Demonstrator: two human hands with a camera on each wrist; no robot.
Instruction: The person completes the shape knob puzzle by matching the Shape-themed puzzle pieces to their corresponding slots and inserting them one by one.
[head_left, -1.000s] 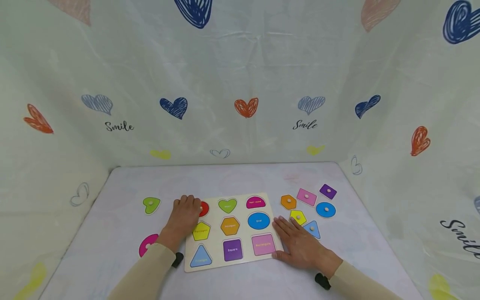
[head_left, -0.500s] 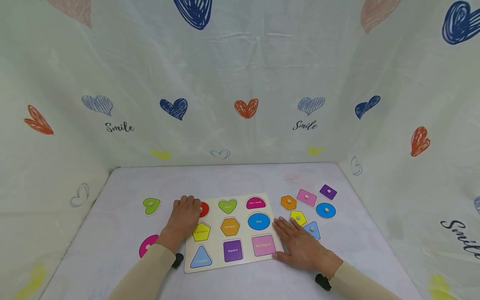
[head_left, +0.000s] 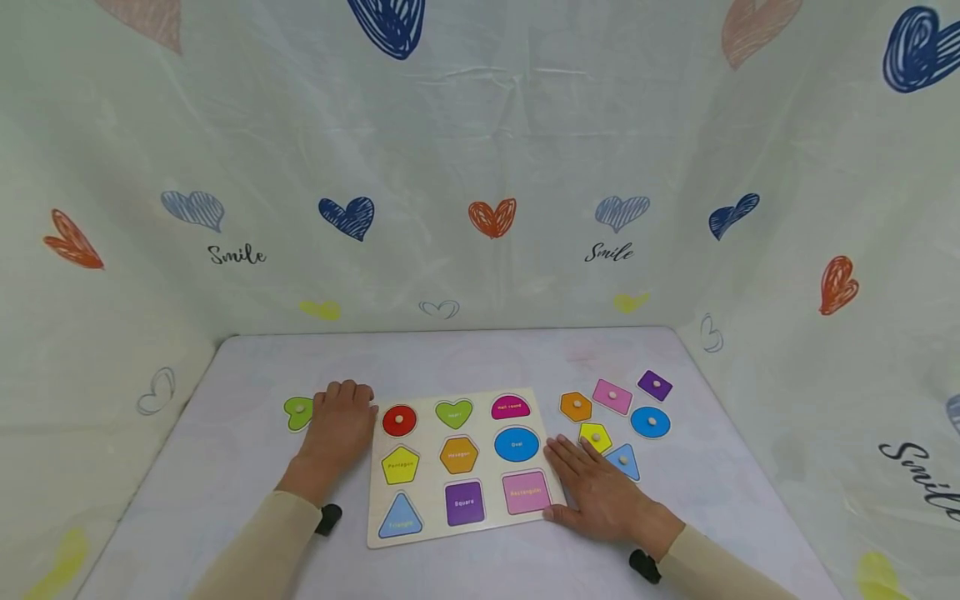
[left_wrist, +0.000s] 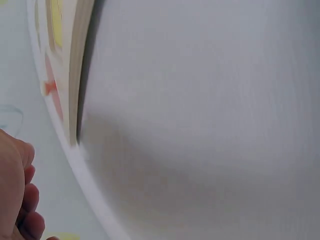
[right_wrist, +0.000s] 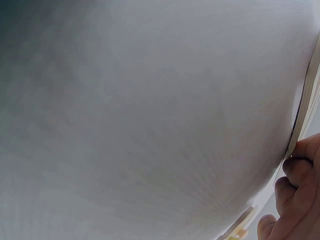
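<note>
A cream shape-puzzle board (head_left: 431,492) with printed colored shapes lies mid-table. In its upper left spot sits a red knobbed circle (head_left: 399,421); that piece's knob (left_wrist: 48,88) also shows in the left wrist view. My left hand (head_left: 335,429) hovers just left of the board, fingers loosely bent and nothing in them. It partly covers a green heart piece (head_left: 297,412). Straight-fingered, my right hand (head_left: 600,492) rests against the board's right edge, the fingertips beside the yellow pentagon piece (head_left: 595,437) and blue triangle piece (head_left: 624,461).
Beyond the right hand lie an orange hexagon piece (head_left: 576,407), a pink rectangle piece (head_left: 612,396), a purple square piece (head_left: 655,385) and a blue oval piece (head_left: 650,422). A cloth printed with hearts encloses the white table (head_left: 480,358) at the back and sides.
My left hand has let go of the red circle and moved left, off the board toward the green heart. The magenta piece is now hidden behind the left arm. My right hand stays put.
</note>
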